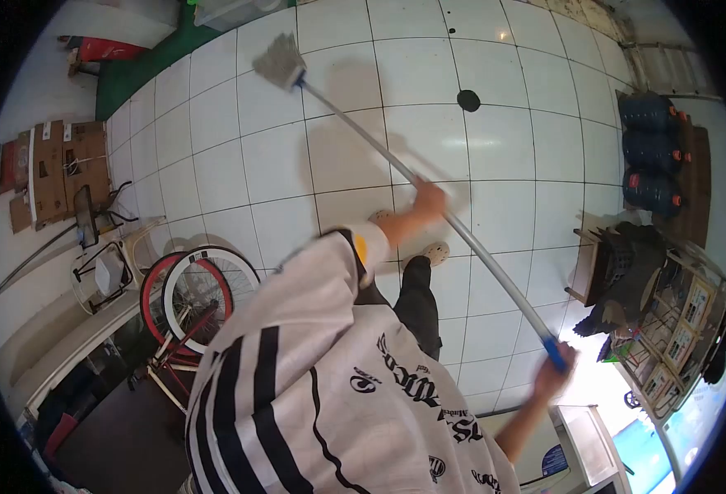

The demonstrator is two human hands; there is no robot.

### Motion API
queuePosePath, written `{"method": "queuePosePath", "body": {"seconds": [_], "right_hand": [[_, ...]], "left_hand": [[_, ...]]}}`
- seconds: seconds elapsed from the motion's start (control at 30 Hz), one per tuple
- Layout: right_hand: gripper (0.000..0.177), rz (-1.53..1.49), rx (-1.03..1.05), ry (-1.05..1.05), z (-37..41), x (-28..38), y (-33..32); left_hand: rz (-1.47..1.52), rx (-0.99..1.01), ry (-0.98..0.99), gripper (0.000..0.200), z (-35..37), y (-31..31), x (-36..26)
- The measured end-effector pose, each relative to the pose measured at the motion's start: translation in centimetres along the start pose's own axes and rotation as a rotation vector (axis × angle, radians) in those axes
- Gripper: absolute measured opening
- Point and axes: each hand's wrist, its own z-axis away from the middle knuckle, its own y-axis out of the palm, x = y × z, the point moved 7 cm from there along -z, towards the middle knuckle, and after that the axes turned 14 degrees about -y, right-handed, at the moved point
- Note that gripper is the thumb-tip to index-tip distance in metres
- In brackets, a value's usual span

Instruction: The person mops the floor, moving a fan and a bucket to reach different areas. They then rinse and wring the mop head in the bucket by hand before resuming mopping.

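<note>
A long mop crosses the view on a slant, with a silver handle (499, 276) and a grey stringy mop head (281, 62) at the upper left. The mop head lies over the white tiled floor (346, 165) and looks slightly blurred. My left hand (429, 202) is wrapped round the middle of the handle. Down at the right, my right hand (554, 370) grips the blue end of the handle. My feet, in beige clogs (435, 253), stand on the tiles behind the handle.
A bicycle wheel (169, 296) and red frame stand at left, near flattened cardboard boxes (67, 169). Large blue water jugs (651, 152) are stacked at right, above a wooden stool (587, 267) and a cluttered rack (680, 333). A round dark drain (468, 100) sits in the floor.
</note>
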Motion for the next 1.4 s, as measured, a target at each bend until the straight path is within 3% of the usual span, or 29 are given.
{"method": "queuePosePath", "body": {"seconds": [0.03, 0.07, 0.1, 0.13, 0.17, 0.2, 0.33, 0.37, 0.43, 0.5, 0.57, 0.6, 0.63, 0.67, 0.7, 0.73, 0.77, 0.8, 0.87, 0.97, 1.0, 1.1, 1.13, 1.17, 1.2, 1.23, 1.27, 1.33, 1.4], "right_hand": [[0.018, -0.061, -0.18, -0.05, 0.7, 5.7, -7.1], [0.015, 0.034, -0.293, -0.134, 1.0, 12.2, -10.2], [0.013, 0.15, -0.34, -0.25, 1.3, 19.0, -11.2], [0.012, 0.251, -0.377, -0.369, 1.6, 25.8, -11.1], [0.011, 0.319, -0.397, -0.47, 2.0, 31.2, -10.6], [0.011, 0.379, -0.405, -0.563, 2.3, 36.0, -9.6], [0.018, 0.389, -0.332, -0.693, 1.4, 43.1, -8.6], [0.02, 0.354, -0.293, -0.674, 0.3, 42.5, -8.8], [0.026, 0.188, -0.146, -0.547, -2.9, 38.2, -9.5], [0.032, -0.239, 0.161, -0.152, -6.9, 28.4, -8.3], [0.031, -0.127, -0.302, -0.397, -8.3, 18.1, -3.8], [0.03, -0.39, 0.028, -0.023, -9.3, 11.2, 1.4], [0.028, -0.13, -0.336, -0.146, -7.9, 5.7, 6.0], [0.027, 0.068, -0.219, -0.132, -6.6, 0.8, 11.0], [0.028, 0.107, -0.271, -0.099, -3.9, -3.3, 15.9], [0.029, 0.143, -0.322, -0.063, -1.0, -7.4, 20.8], [0.031, -0.146, -0.258, 0.193, 0.4, -12.7, 20.9], [0.029, -0.221, -0.256, 0.248, 0.9, -13.4, 22.8], [0.024, -0.346, -0.274, 0.362, 2.3, -12.6, 25.4], [0.018, -0.275, -0.203, 0.3, 1.1, -7.8, 24.9], [0.016, -0.401, -0.108, 0.335, 0.2, -7.1, 22.5], [0.012, -0.304, -0.154, 0.227, -0.4, -0.5, 16.8], [0.017, -0.173, -0.051, 0.067, -0.4, 3.2, 15.8], [0.016, -0.116, -0.173, -0.039, -1.1, 6.1, 9.8], [0.017, 0.198, 0.041, -0.272, -1.3, 13.3, 8.0], [0.018, 0.491, 0.171, -0.547, -0.8, 20.6, 6.3], [0.023, 0.24, -0.118, -0.448, -1.4, 26.7, -1.0], [0.018, 0.854, -0.025, -0.81, -0.4, 39.9, -4.3], [0.016, 1.664, -0.34, -1.34, 4.1, 48.8, 3.0]], "left_hand": [[0.129, -0.067, -0.045, 0.013, 3.0, 0.3, -6.3], [0.18, 0.125, 0.29, 0.011, 8.2, -3.5, -12.5], [0.375, 0.328, 0.311, 0.01, 12.1, -5.7, -17.6], [0.528, 0.381, 0.401, 0.01, 15.9, -8.2, -21.9], [0.558, 0.513, 0.57, 0.012, 19.4, -11.1, -24.8], [0.457, 0.481, 0.835, 0.016, 22.5, -12.9, -28.3], [0.64, 0.364, 0.752, 0.018, 24.5, -12.1, -31.0], [0.657, 0.313, 0.726, 0.017, 23.7, -12.2, -30.0], [0.631, 0.436, 0.586, 0.012, 21.1, -11.0, -26.7], [0.585, 0.352, 0.428, 0.011, 17.4, -7.6, -21.5], [0.651, 0.236, 0.183, 0.013, 12.9, -2.5, -12.4], [0.781, 0.056, 0.174, 0.014, 11.5, -0.5, -5.9], [0.924, -0.2, 0.016, 0.015, 10.8, 0.6, 2.4], [0.855, -0.593, -0.033, 0.014, 11.8, -0.9, 10.8], [0.638, -0.413, -0.163, 0.014, 11.4, -0.2, 18.1], [0.211, -0.281, -0.353, 0.013, 11.6, -0.8, 23.2], [0.048, 0.025, -0.292, 0.016, 11.1, 0.0, 28.0], [0.046, 0.195, -0.234, 0.026, 11.5, 0.0, 31.3], [0.009, 0.196, -0.162, 0.034, 12.8, -3.0, 32.9], [0.036, 0.302, -0.051, 0.037, 13.4, -8.9, 28.4], [0.078, 0.304, 0.004, 0.034, 13.0, -8.9, 26.4], [0.155, 0.302, 0.232, 0.034, 12.2, -8.6, 17.6], [0.296, 0.356, 0.337, 0.034, 10.8, -4.0, 14.0], [0.312, 0.418, 0.402, 0.033, 12.5, -8.6, 9.5], [0.471, 0.265, 0.499, 0.031, 12.6, -9.2, 1.3], [0.491, 0.302, 0.629, 0.031, 12.3, -7.7, -5.2], [0.574, 0.289, 0.75, 0.031, 13.7, -11.2, -10.5], [0.741, 0.283, 0.862, 0.029, 17.2, -18.2, -18.2], [0.779, 0.196, 0.897, 0.026, 18.8, -22.3, -23.9]]}}
